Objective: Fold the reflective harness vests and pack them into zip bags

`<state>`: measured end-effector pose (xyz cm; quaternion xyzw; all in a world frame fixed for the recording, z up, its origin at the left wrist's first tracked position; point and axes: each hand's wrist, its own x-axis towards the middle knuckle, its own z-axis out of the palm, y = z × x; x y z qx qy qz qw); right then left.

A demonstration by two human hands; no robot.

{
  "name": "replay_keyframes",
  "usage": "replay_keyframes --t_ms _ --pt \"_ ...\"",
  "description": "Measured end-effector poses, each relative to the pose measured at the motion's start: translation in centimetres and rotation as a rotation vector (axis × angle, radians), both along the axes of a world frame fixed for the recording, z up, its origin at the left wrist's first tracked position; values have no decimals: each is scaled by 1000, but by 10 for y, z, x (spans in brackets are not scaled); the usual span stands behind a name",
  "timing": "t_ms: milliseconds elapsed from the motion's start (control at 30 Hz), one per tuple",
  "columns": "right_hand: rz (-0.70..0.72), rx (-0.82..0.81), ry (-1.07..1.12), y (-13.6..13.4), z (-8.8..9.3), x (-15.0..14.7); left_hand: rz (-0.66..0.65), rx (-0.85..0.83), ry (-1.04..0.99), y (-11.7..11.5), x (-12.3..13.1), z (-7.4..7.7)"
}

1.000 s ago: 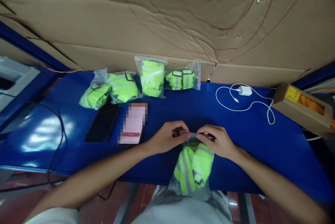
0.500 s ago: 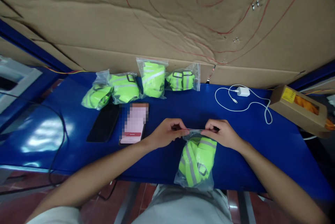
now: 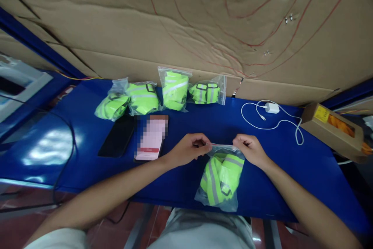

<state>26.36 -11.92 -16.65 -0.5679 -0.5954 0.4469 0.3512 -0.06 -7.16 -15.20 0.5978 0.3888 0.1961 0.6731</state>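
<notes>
A clear zip bag (image 3: 201, 198) lies at the table's front edge, its zip strip toward the back. Inside it is a folded neon-yellow strap-like reflective garment (image 3: 214, 181) with grey bands and a dark buckle. My left hand (image 3: 194, 148) pinches the left end of the zip strip between thumb and fingers. At the strip's right corner, my right hand (image 3: 249, 148) is closed in a pinch on the bag. The zip edge is stretched between both hands; whether it is sealed cannot be made out.
Several similar filled bags (image 3: 175, 90) stand along the cardboard wall (image 3: 131, 35). Two phones, one dark (image 3: 116, 137) and one lit (image 3: 151, 140), lie to the left. A white charger (image 3: 272, 108) with its cable and a cardboard box (image 3: 329, 128) sit on the right of the blue table (image 3: 279, 187).
My right hand has slid rightward along the zip strip to its corner, so more of the strip shows between my hands. My left hand keeps its pinch. The view has shifted slightly.
</notes>
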Motion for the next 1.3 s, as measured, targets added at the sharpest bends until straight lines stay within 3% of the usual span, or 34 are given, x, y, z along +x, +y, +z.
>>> replay_keyframes --t_ms 233,400,833,967,1133,1300 --pt "-162 74 -15 1 1 -3 59 38 -59 0 -2 1" --pt "-174 65 8 1 2 -4 61 32 -108 -2 -2 3" --pt "-210 1 178 2 0 -4 215 14 -282 0 0 2" --pt "-256 -2 290 0 0 -4 175 -7 -284 -1 1 0" --pt "-335 -3 435 0 0 -2 -46 -11 -267 -5 0 -4" --pt "-333 -26 522 2 1 2 -9 -36 -275 -3 0 -12"
